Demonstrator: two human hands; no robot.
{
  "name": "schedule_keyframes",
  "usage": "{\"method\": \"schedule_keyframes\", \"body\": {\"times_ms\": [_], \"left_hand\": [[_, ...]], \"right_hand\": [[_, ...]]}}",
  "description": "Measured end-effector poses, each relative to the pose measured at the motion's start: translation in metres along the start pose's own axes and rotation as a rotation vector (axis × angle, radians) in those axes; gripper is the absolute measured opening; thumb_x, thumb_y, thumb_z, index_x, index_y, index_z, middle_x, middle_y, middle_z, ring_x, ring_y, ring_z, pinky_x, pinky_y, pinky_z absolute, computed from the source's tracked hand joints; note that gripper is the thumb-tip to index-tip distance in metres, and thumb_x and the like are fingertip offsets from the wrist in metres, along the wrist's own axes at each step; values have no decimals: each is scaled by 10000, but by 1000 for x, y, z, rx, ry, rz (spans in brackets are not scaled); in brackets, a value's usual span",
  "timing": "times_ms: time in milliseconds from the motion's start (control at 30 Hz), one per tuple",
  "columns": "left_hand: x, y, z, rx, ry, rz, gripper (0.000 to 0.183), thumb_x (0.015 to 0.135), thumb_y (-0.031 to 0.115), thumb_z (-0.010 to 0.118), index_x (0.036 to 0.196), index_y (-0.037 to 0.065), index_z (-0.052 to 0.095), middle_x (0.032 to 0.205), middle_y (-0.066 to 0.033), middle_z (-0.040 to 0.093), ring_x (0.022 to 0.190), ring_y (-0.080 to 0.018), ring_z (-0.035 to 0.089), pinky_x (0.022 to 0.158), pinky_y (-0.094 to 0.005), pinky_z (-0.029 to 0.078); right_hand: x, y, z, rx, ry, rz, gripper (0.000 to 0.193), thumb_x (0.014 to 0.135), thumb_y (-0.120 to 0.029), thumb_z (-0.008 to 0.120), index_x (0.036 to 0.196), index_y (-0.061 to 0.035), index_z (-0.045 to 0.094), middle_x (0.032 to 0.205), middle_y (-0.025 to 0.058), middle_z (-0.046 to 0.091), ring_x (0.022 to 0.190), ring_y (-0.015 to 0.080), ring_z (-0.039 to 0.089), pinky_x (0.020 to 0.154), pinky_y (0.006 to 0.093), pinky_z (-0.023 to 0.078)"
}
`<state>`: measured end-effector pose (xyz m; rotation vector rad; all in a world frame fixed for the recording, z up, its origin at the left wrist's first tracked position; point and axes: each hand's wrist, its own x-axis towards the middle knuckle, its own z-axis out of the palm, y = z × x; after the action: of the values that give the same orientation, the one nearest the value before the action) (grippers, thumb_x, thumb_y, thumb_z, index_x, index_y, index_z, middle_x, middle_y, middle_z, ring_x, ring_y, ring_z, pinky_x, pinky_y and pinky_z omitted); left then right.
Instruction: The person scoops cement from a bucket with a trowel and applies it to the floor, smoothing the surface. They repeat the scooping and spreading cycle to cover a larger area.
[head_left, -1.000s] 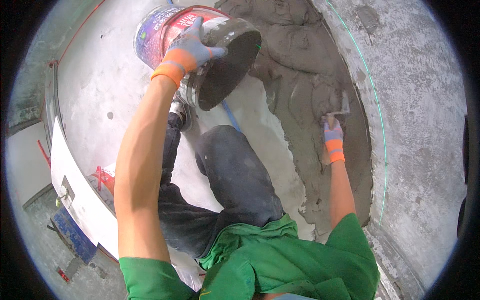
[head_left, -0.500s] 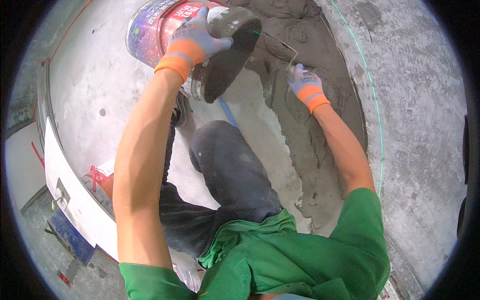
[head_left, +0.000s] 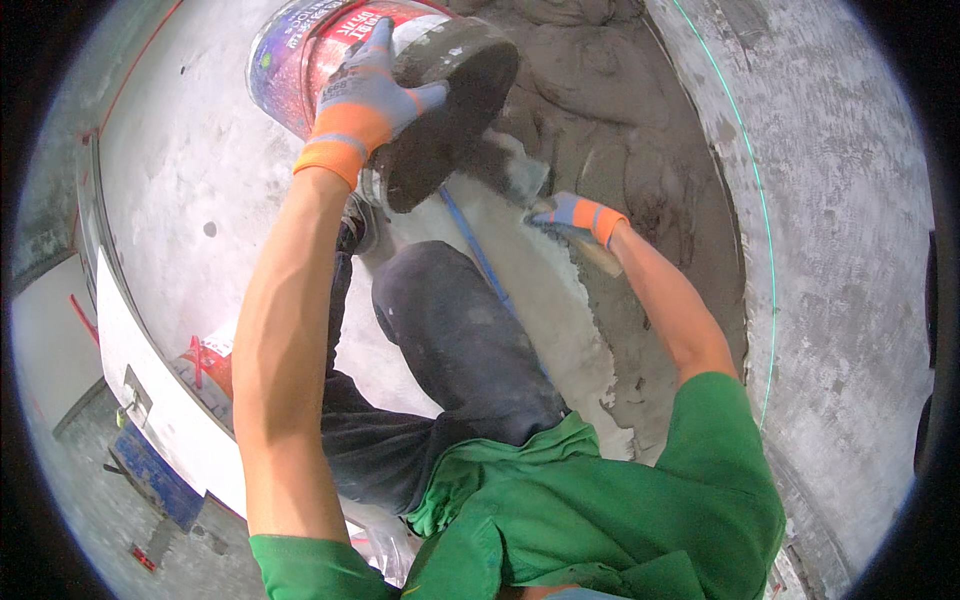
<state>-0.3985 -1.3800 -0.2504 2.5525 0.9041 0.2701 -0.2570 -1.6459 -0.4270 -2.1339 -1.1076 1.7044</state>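
Note:
My left hand [head_left: 368, 100], in a grey and orange glove, grips the rim of a tilted red and white plastic bucket [head_left: 300, 60] smeared with grey mortar, its mouth turned toward the floor. My right hand [head_left: 578, 217], gloved the same way, holds a trowel [head_left: 510, 170] by its wooden handle, with the blade at the bucket's mouth. Wet grey mortar [head_left: 600, 90] lies spread over the floor just beyond the bucket. I am crouched, with my dark trouser knee [head_left: 450, 330] below the bucket.
A rough grey plastered wall [head_left: 840, 250] curves along the right with a thin green laser line [head_left: 765, 300] on it. A blue line [head_left: 480, 255] crosses the pale concrete floor [head_left: 190, 180]. A white board [head_left: 150, 390] and a blue object [head_left: 150, 475] lie at left.
My right hand has swung from the mortar bed at the right up to the bucket's mouth with the trowel. My left hand has tipped the bucket further over.

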Motion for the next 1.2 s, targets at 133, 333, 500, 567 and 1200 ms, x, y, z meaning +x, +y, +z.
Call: {"method": "schedule_keyframes", "body": {"times_ms": [133, 333, 500, 567, 1200], "left_hand": [[-2, -6, -4, 10, -19, -2, 942, 586, 410, 718, 1316, -8, 292, 1173, -237, 511, 1100, -332, 497, 922, -359, 397], [-6, -5, -6, -47, -25, 28, 915, 631, 400, 728, 1347, 49, 279, 1208, -229, 491, 1123, -328, 488, 948, -356, 375], [-10, -4, -3, -29, -3, 28, 900, 638, 395, 722, 1344, 50, 283, 1195, -239, 496, 1128, -333, 482, 946, -359, 375], [-10, -4, -1, -14, 8, 23, 897, 640, 393, 722, 1344, 51, 283, 1195, -243, 495, 1132, -332, 479, 947, -359, 373], [-4, -8, -12, -62, -41, 63, 895, 600, 367, 745, 1291, -9, 320, 1167, -251, 500, 1095, -353, 489, 933, -365, 383]], "right_hand": [[-20, -12, 18, 214, 17, -40, 392, 782, -359, 625, 934, -2, 569, 681, 68, 584, 534, 149, 550, 484, 311, 464], [-36, -33, -18, -360, 664, -126, 415, 787, -333, 587, 1041, -14, 506, 845, 151, 615, 731, 275, 613, 667, 386, 486], [-14, -42, -20, -411, 548, 151, 502, 779, -364, 571, 1104, 3, 468, 979, 218, 589, 880, 314, 592, 769, 422, 457], [-6, -39, 7, -189, 413, 127, 442, 778, -335, 589, 1062, -17, 474, 897, 191, 609, 752, 308, 618, 669, 417, 484], [-103, 63, 58, 1117, 428, 173, 442, 783, -359, 559, 1023, 11, 536, 867, 97, 624, 715, 270, 592, 645, 409, 480]]}}
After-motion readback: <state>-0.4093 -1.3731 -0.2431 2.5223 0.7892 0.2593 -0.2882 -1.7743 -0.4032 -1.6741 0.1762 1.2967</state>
